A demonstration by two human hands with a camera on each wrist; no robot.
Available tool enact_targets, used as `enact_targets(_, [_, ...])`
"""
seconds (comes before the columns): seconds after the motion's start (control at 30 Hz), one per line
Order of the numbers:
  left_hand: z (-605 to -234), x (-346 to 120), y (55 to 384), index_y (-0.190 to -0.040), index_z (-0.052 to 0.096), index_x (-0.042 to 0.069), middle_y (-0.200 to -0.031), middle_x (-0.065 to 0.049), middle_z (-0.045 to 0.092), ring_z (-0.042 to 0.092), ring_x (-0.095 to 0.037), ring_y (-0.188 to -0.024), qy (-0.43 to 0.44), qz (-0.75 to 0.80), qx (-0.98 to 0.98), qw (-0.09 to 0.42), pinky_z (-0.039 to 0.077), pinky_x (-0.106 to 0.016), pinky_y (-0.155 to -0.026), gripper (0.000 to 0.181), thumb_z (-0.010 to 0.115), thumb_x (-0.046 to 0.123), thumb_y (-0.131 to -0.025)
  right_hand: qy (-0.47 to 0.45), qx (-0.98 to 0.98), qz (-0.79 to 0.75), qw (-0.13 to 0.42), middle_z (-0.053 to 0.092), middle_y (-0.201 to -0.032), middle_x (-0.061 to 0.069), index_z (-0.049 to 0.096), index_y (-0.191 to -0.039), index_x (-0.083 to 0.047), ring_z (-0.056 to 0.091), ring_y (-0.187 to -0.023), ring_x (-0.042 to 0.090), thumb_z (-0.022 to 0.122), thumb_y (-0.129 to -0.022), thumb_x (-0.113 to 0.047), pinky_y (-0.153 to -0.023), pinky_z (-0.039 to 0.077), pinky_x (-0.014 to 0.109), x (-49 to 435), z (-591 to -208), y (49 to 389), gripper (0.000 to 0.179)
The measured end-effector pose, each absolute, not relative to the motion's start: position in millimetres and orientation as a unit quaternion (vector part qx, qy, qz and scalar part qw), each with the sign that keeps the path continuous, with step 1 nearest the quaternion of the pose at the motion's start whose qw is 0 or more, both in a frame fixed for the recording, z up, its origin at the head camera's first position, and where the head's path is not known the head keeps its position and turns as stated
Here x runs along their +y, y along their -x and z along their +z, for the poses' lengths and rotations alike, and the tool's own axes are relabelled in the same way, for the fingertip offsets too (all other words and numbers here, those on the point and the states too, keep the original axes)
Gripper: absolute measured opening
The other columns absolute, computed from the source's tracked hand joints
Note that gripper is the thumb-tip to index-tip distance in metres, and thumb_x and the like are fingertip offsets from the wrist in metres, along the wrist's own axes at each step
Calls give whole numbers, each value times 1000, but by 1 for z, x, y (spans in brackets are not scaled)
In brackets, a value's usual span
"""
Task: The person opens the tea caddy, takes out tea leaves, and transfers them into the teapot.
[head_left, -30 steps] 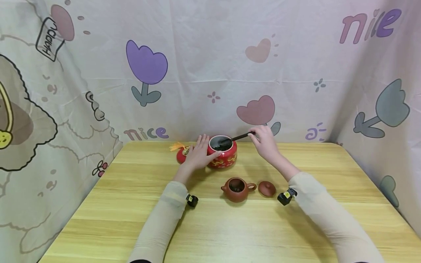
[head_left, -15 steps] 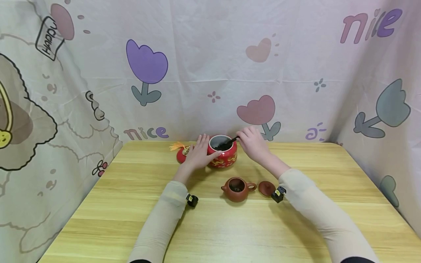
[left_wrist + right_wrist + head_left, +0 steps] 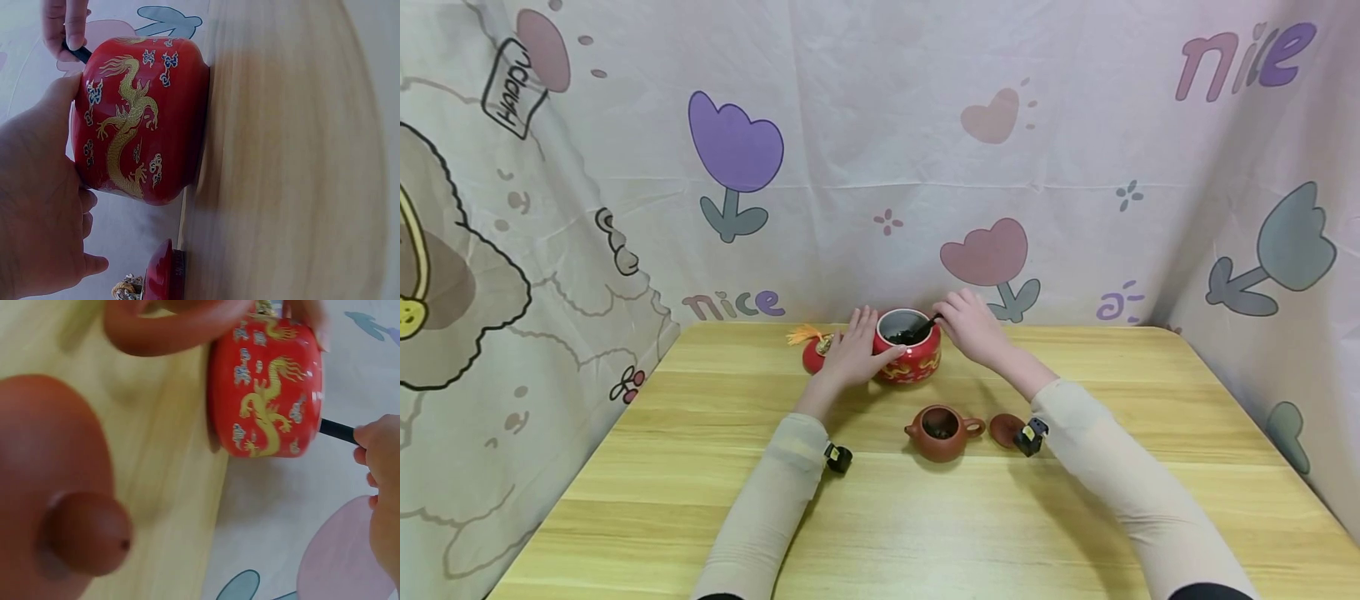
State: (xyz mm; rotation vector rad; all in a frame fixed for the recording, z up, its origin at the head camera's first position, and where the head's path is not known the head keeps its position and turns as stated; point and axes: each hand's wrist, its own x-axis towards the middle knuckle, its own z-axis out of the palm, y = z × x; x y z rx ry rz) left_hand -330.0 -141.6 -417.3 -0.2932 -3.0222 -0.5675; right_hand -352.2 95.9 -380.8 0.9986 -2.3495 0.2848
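Observation:
A red jar (image 3: pixel 907 367) with gold dragons stands open near the table's back edge, dark tea leaves inside. Against its left side rests my left hand (image 3: pixel 852 354), fingers straight and spread, thumb along the front of the rim. My right hand (image 3: pixel 973 331) pinches the handle of a black tea scoop (image 3: pixel 923 331), whose head is down in the jar among the leaves. In the left wrist view the scoop's handle (image 3: pixel 76 52) shows above the jar's rim, and its head is hidden by the wall. A brown clay teapot (image 3: pixel 942 442) with some dark leaves inside stands closer to me.
The teapot's round lid (image 3: pixel 1002 429) lies right of its handle, partly behind the right wrist camera (image 3: pixel 1031 437). A red jar lid (image 3: pixel 812 357) with an orange tassel lies left of the jar. A printed cloth (image 3: pixel 850 150) hangs behind the table (image 3: pixel 880 533).
My right hand has moved left and slightly down towards the jar, bringing the scoop deeper and steeper into it. The left hand, jar and teapot have stayed put.

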Motion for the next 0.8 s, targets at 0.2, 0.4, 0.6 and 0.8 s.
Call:
enact_targets(0.2, [-416, -141, 328, -158, 10, 10, -166, -9, 6, 1, -27, -154, 96, -189, -977, 22, 11, -62, -120, 107, 34, 84, -83, -375, -889, 165, 203, 63, -96, 11, 69, -102, -3, 50, -93, 29, 62, -94, -11, -83, 41, 44, 100, -371, 354, 13])
enact_targets(0.4, [-416, -142, 328, -158, 10, 11, -166, -9, 6, 1, -27, -154, 97, -192, -976, 23, 11, -62, -120, 107, 35, 84, -83, -373, -883, 237, 155, 64, -93, 13, 69, -100, 0, 48, -88, 27, 60, -95, -9, -78, 39, 40, 107, -364, 357, 14])
enact_targets(0.6, [-416, -142, 329, -158, 9, 10, -166, -9, 6, 1, -28, -154, 97, -191, -977, 20, 9, -63, -120, 108, 34, 84, -83, -320, -888, 317, 95, 62, -91, 12, 69, -103, -1, 46, -86, 24, 58, -97, -12, -75, 38, 34, 118, -364, 359, 16])
enact_targets(0.8, [-417, -142, 329, -158, 9, 11, -166, -9, 6, 1, -27, -154, 97, -191, -977, 22, 11, -62, -120, 108, 34, 84, -83, -267, -891, 361, 61, 60, -89, 11, 69, -104, -3, 47, -76, 21, 57, -99, -16, -68, 38, 32, 127, -369, 360, 19])
